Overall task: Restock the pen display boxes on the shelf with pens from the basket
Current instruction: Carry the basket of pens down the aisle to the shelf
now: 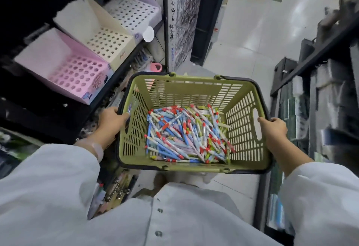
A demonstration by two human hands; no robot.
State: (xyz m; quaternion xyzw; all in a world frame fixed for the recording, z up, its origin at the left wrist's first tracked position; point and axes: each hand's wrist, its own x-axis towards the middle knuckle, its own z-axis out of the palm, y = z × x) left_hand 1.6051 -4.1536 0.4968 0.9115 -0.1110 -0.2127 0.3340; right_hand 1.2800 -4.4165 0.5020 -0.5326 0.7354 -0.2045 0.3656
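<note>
I hold an olive-green plastic basket point(194, 88) in front of me at waist height. A heap of pens point(186, 135) in blue, white, pink and red covers its floor. My left hand point(111, 119) grips the basket's left rim. My right hand point(273, 127) grips the right rim beside the handle slot. On the dark shelf to my left stand three pen display boxes with rows of holes: a pink one point(77, 75), a cream one point(108, 42) and a pale lilac one point(134, 12). No pens show in their holes.
A patterned panel point(184, 18) stands upright behind the shelf's post. Dark shelving point(320, 82) with stock lines the right side of the aisle. White tiled floor point(252, 38) runs ahead between them. Lower shelves at left hold more stationery.
</note>
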